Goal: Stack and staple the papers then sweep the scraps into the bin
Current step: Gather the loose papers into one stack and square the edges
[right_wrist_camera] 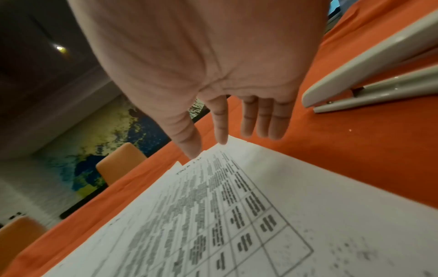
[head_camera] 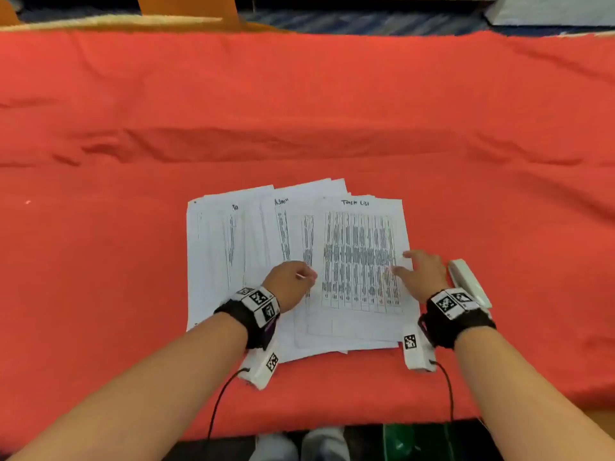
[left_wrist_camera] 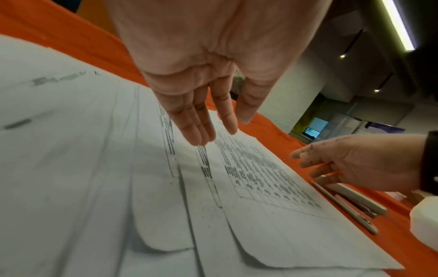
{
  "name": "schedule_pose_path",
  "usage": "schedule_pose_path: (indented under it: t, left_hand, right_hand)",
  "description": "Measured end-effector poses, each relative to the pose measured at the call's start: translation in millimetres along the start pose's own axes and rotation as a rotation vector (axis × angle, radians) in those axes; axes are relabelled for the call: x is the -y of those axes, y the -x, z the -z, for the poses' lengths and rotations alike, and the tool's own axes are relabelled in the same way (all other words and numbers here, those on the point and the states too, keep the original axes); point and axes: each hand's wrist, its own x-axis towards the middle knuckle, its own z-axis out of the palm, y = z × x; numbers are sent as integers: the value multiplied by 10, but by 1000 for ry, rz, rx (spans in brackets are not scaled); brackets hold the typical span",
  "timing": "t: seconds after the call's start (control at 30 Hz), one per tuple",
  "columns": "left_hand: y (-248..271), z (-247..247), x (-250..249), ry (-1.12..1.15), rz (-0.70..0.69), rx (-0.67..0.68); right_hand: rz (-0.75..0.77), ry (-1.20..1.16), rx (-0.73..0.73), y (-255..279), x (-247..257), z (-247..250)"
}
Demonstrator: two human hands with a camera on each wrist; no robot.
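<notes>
Papers [head_camera: 299,261] lie spread out like a fan near the front edge of the bench [head_camera: 100,261], not yet stacked. Left hand [head_camera: 289,284] and right hand [head_camera: 421,272] hover flat over them, fingers straight, holding nothing. The stapler [head_camera: 469,282] waits beside the right hand (untouched). Stapling and sweeping are still to do; no scraps or bin show clearly.

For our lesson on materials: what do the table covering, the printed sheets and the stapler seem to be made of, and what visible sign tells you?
Table covering: red-orange woven cloth, matte; it lies in soft wrinkles.
Printed sheets: thin white paper, matte; edges fan and curl.
Stapler: pale grey, smooth, slight sheen; probably plastic or painted metal, unclear which.
</notes>
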Motion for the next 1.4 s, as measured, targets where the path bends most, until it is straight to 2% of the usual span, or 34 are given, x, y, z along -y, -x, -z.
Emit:
schedule_pose_path:
  t: [0.07, 0.2, 0.3, 0.47, 0.53, 0.7, 0.87, 0.97, 1.03, 1.13, 1.33, 1.4]
  left_hand:
    - [-92, -56, 1, 41, 52, -33]
    - [-205, -183, 33, 55, 96, -215]
    - [-258, -232, 97, -21, 199, -339]
    - [-309, -239, 106, -156, 278, -326]
    - [-338, -231, 118, -192, 280, -300]
    - [-322, -151, 159, -90, 253, -299]
    - [-263, 6, 207, -37, 202, -458]
    - [-196, 65, 199, 106, 141, -549]
    - [-135, 46, 158, 242, 95, -511]
    - [-78, -25, 101, 431, 98, -414]
    - [16, -290, -40, 651, 55, -241]
    - [8, -354, -61, 682, 39, -222]
  right_hand:
    - [-51, -56, -67, -262, -211, -128]
    - [-143, -194, -32, -32, -20, -31]
    - [-147, -158, -24, -42, -21, -22]
    - [-89, -135, -76, -39, -126, 128]
    - [-85, -159, -139, -26, -196, 240]
    - [-93, -349, -186, 54, -387, 506]
    - [-89, -625, -147, 107, -418, 539]
    - [-98, -726, -108, 101, -346, 452]
    - [-81, -726, -72, 75, -276, 346]
    - [-65, -728, -25, 32, -172, 174]
    - [-17, -531, -21, 32, -4, 49]
    - [-38, -560, -41, -5, -39, 44]
